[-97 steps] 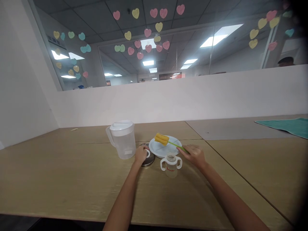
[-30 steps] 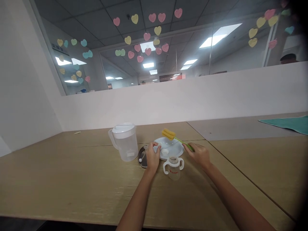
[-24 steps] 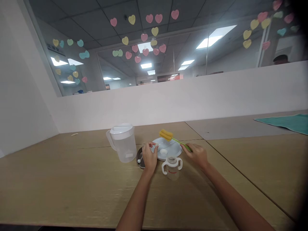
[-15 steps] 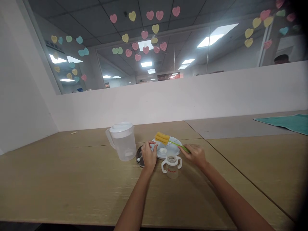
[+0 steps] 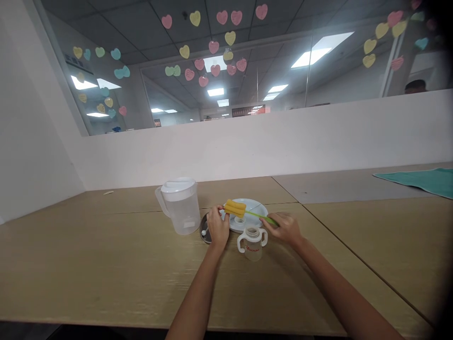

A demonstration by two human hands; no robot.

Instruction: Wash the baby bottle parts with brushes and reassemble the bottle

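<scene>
My right hand [image 5: 286, 228] grips the green handle of a bottle brush [image 5: 235, 208] with a yellow sponge head. The sponge reaches left to the fingertips of my left hand [image 5: 218, 227], whose fingers are pinched on a small whitish bottle part, now mostly hidden by the sponge. Beneath the sponge, a white screw ring [image 5: 239, 221] rests on a white plate [image 5: 260, 208]. In front of the plate stands a clear baby bottle [image 5: 253, 250] with two white handles and an uncovered mouth. Left of my left hand lies a round metal dish [image 5: 204, 237] with a white-tipped straw piece in it.
A lidded translucent pitcher [image 5: 183, 210] stands left of the metal dish. At the far right a teal cloth [image 5: 421, 182] lies on the table [image 5: 116, 264]. Behind the table rises a white wall [image 5: 247, 153] with a window covered in heart-shaped notes.
The white ring has been laid on the plate, and my left hand has taken a small whitish part. The brush, raised a second ago, has come down and left onto that part.
</scene>
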